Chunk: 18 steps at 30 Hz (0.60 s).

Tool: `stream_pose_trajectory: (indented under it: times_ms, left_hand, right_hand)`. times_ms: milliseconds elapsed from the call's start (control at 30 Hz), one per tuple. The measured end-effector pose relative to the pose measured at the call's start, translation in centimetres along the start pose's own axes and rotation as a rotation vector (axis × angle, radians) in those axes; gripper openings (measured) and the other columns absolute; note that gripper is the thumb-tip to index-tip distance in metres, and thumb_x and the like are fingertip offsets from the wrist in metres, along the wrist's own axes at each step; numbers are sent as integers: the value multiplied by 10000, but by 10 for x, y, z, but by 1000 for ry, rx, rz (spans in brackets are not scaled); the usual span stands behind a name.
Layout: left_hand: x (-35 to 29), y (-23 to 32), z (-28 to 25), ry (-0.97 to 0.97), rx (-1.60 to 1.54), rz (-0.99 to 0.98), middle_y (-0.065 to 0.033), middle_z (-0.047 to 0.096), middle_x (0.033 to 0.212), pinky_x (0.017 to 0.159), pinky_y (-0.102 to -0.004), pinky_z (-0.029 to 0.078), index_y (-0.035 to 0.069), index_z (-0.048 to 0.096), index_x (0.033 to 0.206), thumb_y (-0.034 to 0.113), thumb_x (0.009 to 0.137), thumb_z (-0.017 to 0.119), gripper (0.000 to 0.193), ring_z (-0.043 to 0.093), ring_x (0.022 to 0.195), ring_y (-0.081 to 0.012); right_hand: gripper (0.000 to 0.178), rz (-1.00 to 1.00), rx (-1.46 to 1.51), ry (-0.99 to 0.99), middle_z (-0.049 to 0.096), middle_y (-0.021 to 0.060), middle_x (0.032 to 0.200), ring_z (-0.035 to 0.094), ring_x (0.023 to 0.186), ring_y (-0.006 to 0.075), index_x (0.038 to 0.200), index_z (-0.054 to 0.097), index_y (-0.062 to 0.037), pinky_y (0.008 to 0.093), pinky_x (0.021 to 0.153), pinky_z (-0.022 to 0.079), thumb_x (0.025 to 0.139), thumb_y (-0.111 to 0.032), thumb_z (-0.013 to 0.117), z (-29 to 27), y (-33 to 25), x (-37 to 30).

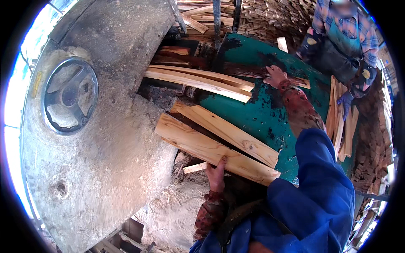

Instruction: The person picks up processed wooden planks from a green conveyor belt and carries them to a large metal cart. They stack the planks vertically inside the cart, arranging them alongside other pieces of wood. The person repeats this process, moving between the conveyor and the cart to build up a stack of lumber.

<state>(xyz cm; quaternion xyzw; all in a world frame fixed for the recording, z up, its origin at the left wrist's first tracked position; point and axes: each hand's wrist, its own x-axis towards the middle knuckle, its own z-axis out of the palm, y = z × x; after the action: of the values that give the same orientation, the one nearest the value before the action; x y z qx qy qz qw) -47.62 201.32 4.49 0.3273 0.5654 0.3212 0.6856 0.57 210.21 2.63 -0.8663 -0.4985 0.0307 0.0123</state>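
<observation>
My left hand [216, 176] grips the near edge of a wide pale board [211, 147], thumb on top and the other fingers mostly hidden below. A second board [236, 134] lies just beyond it, with a dark gap between them. My right hand [276, 76] is stretched across the green metal table [236, 105]. Its fingers are bent over a dark bark-covered slab [244, 69] that lies lengthwise there. Between my hands, two long narrow pale strips [202, 82] lie with their right ends on the green surface.
On the left stands a large dusty machine housing [114, 84] with a handwheel [69, 96]. A co-worker [344, 38] at the far right has a gloved hand [346, 101] by a bundle of slats [337, 118]. Stacked wood [274, 19] fills the back. A short offcut [195, 168] lies beside my left hand.
</observation>
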Motion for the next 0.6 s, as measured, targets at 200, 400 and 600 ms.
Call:
stream_pose_trajectory:
  times_ms: [200,400,600]
  left_hand:
    - [-2,-2,2,7,-31,-5,-114,637,1170,933,-305,456,-74,556,1238,208,806,793,568,583,1038,-188]
    - [0,-2,-1,-8,12,-12,-123,639,1163,930,-303,463,-74,551,1231,214,797,809,581,589,1033,-186]
    - [1,-5,-1,-30,-41,8,-124,638,1173,934,-305,468,-77,547,1243,233,804,802,594,594,1045,-194]
  right_hand:
    - [638,1,-8,-78,461,160,1197,468,1185,373,1256,545,-109,582,891,442,783,-493,736,-18,-6,-14]
    - [431,-108,-111,3,532,158,1062,581,1012,377,1092,592,-63,485,821,508,864,-421,670,-17,-9,-25]
    - [235,-75,20,169,630,198,869,632,822,413,966,595,-45,521,713,503,889,-268,596,-20,-1,-23]
